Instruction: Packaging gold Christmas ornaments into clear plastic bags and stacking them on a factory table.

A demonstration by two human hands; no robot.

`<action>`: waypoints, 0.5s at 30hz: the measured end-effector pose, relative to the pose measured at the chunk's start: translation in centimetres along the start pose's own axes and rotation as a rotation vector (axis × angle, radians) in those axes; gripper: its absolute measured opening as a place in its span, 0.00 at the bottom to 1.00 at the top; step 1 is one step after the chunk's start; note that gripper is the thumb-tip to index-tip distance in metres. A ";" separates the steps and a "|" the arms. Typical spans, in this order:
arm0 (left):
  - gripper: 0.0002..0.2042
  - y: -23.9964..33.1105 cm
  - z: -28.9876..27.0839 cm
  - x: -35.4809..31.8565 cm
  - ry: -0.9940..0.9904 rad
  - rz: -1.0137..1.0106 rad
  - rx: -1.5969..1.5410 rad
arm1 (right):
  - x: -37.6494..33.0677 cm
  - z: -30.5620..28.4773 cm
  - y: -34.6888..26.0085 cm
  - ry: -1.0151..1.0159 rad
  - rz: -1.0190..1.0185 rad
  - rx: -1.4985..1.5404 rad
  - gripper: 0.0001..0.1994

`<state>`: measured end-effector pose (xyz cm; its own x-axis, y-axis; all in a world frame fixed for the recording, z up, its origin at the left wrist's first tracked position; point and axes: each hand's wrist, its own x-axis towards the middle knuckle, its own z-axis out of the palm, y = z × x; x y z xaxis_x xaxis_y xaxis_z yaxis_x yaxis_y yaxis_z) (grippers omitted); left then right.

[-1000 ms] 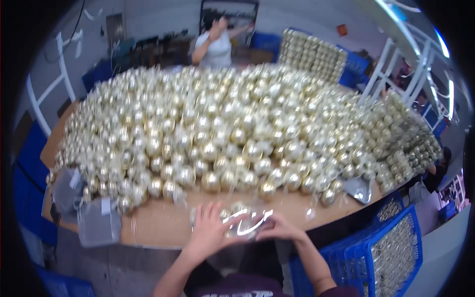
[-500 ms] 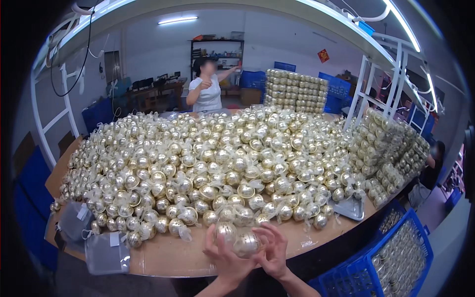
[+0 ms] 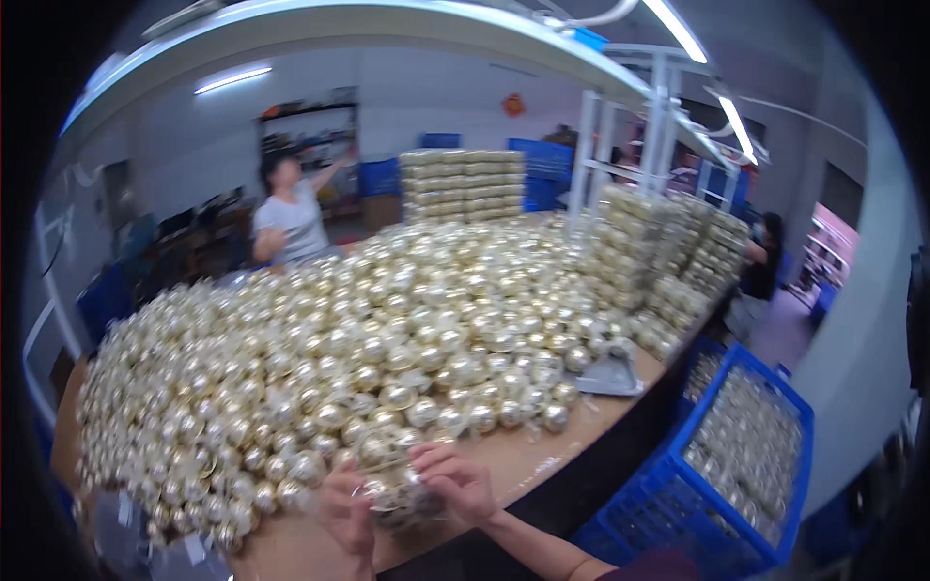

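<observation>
— What fills the view?
— A heap of gold baubles [image 3: 387, 339] across the wooden table [image 3: 542, 455]; a blue crate [image 3: 736, 474] at four o'clock.
— And the hands?
— At six o'clock, left hand [image 3: 347, 508] and right hand [image 3: 455, 481], fingers curled closed around a clear pack of baubles [image 3: 392, 489] at the table's near edge.

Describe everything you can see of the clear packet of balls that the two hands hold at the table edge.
The clear packet looks like thin, shiny transparent plastic, with a few pale gold, glossy balls inside; their number is hard to tell. It sits low over the near edge of the brown table, just in front of the big heap of gold balls. The left hand grips its left side and the right hand covers its right side and top. Whether it rests on the table cannot be told.
</observation>
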<state>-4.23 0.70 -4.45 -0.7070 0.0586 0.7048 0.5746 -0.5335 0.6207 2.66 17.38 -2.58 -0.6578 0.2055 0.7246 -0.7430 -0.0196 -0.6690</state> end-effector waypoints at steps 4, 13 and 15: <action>0.13 2.1 2.1 1.2 0.112 -0.052 -0.114 | 0.7 1.1 -1.5 0.065 0.144 0.318 0.24; 0.17 2.7 2.1 1.3 0.141 -0.215 -0.120 | 6.4 0.6 -6.4 -0.393 -0.156 -0.689 0.11; 0.16 2.8 2.2 1.3 0.139 -0.157 -0.110 | 7.1 0.7 -6.9 -0.571 -0.043 -0.702 0.10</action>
<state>-2.64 1.16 -1.08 -0.8382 0.0356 0.5442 0.4103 -0.6161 0.6723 3.07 18.32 7.30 -0.7315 -0.3280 0.5978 -0.6451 0.6167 -0.4511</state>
